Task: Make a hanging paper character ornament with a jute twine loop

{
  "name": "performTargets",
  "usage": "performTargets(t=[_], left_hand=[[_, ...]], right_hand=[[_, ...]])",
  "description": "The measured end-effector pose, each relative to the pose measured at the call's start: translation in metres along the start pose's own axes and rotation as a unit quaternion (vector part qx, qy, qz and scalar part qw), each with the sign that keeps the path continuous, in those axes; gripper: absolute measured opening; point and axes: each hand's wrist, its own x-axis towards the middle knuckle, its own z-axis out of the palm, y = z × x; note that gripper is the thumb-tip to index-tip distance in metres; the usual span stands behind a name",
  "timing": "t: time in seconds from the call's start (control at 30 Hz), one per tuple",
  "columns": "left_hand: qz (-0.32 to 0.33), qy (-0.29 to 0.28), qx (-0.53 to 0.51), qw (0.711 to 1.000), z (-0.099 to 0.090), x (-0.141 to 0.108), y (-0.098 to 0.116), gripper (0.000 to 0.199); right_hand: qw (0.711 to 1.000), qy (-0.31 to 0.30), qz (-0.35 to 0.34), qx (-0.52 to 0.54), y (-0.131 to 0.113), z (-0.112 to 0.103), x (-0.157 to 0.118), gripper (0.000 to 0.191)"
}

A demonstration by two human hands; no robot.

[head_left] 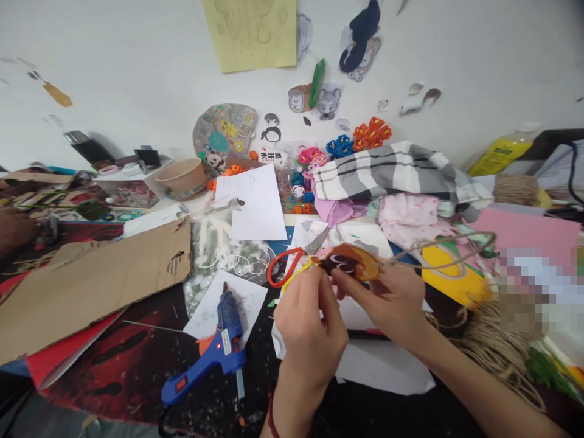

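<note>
My right hand [398, 298] grips a brown and orange cartoon cutout [360, 263] with large dark eyes, thumb across its lower edge. A loop of twine [449, 266] runs out to the right from behind that hand. At the cutout's left end, my left hand [311, 325] has its fingers pinched together; what is between the fingertips is hidden. Just behind the left hand lie scissors [314, 242] with red and yellow handles, blades pointing away. White paper [383, 365] is under both hands.
A blue glue gun [219, 347] with a lit red switch rests at left on white paper. Cardboard [100, 286] covers the left side. Coiled twine [497, 353] and a yellow card [456, 277] are at right, folded cloth [387, 173] behind. Another person's hand [16, 234] shows far left.
</note>
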Motion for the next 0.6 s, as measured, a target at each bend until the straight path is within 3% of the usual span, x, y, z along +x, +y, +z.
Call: performTargets(t=[0.6], left_hand=[[0.012,0.004,0.01,1.0,-0.0016,-0.0014,-0.0004,0.015]], right_hand=[[0.999,-0.002,0.032,-0.013,-0.0021,-0.0025,0.0022,0.027]])
